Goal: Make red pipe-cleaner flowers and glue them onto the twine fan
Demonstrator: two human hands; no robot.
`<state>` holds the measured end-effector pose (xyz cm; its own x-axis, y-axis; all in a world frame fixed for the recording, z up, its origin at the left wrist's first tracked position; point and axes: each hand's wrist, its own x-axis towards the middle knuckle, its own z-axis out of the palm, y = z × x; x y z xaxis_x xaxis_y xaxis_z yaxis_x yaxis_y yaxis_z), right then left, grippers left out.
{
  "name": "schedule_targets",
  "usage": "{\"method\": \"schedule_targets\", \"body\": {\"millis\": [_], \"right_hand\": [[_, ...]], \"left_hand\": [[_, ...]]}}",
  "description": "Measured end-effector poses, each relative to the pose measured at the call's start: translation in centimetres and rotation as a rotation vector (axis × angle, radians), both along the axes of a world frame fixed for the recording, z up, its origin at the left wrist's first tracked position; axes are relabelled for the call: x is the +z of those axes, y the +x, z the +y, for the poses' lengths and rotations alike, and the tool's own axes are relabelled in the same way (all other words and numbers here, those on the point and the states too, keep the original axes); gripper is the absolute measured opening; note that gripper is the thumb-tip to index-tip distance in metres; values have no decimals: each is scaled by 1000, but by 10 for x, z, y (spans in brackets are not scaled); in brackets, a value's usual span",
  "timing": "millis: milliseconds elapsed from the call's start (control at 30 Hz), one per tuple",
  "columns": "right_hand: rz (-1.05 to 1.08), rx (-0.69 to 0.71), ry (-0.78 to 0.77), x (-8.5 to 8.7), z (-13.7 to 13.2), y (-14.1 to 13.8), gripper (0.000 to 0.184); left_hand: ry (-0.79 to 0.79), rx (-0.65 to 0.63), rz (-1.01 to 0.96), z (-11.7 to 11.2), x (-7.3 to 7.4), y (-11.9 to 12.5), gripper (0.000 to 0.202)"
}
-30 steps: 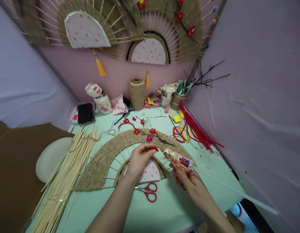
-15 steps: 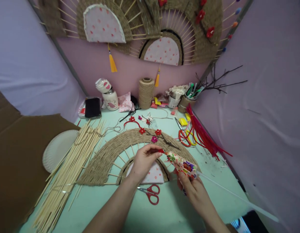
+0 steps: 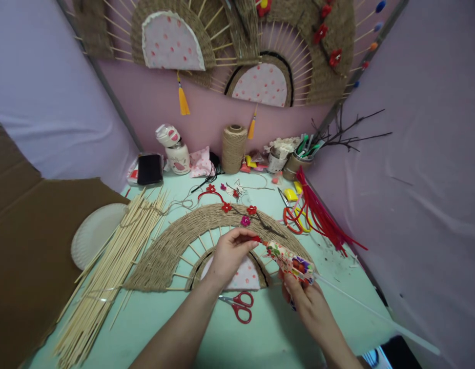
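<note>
Between the fingertips of my left hand (image 3: 232,256) is a small red flower (image 3: 256,239), partly hidden by the fingers. My right hand (image 3: 304,300) grips a floral-patterned hot glue gun (image 3: 289,261), whose orange nozzle points left and touches or nearly touches the flower. A long clear glue stick (image 3: 375,312) sticks out of its back. Beneath both hands lies a woven twine fan (image 3: 156,261) with a dotted half-round centre (image 3: 245,274). On the fan's upper band rest a brown twig (image 3: 266,225), red flowers (image 3: 251,210) and a magenta flower (image 3: 245,220).
Red scissors (image 3: 241,306) lie in front of the fan. Thin wooden sticks (image 3: 110,277) and a paper plate (image 3: 93,236) are on the left. Red pipe cleaners (image 3: 322,215) and more scissors (image 3: 293,220) sit at the right. A twine spool (image 3: 233,148) stands behind.
The whole view has shifted slightly. Both hands, the red flower and the glue gun keep nearly the same position against each other.
</note>
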<state>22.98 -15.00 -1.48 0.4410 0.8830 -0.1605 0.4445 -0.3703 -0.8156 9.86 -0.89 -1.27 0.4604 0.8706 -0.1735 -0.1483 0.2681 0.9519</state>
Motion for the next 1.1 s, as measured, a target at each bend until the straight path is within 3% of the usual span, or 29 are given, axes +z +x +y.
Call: {"method": "schedule_targets", "body": {"millis": [367, 600, 733, 867, 933, 1100], "right_hand": [[-26, -25, 0, 3, 3, -3, 54], [-35, -73, 54, 4, -1, -2, 48], [-70, -144, 80, 2, -11, 11, 44], [-107, -220, 80, -5, -25, 28, 46], [-118, -250, 74, -9, -34, 36, 46], [-128, -335, 62, -16, -53, 50, 47]], "left_hand": [[-96, 44, -61, -2, -6, 3, 20], [-29, 38, -6, -3, 1, 2, 19], [116, -14, 140, 4, 24, -2, 16], [387, -103, 252, 30, 40, 9, 17], [527, -154, 331, 47, 37, 20, 19], [841, -332, 536, 79, 11, 45, 24]]}}
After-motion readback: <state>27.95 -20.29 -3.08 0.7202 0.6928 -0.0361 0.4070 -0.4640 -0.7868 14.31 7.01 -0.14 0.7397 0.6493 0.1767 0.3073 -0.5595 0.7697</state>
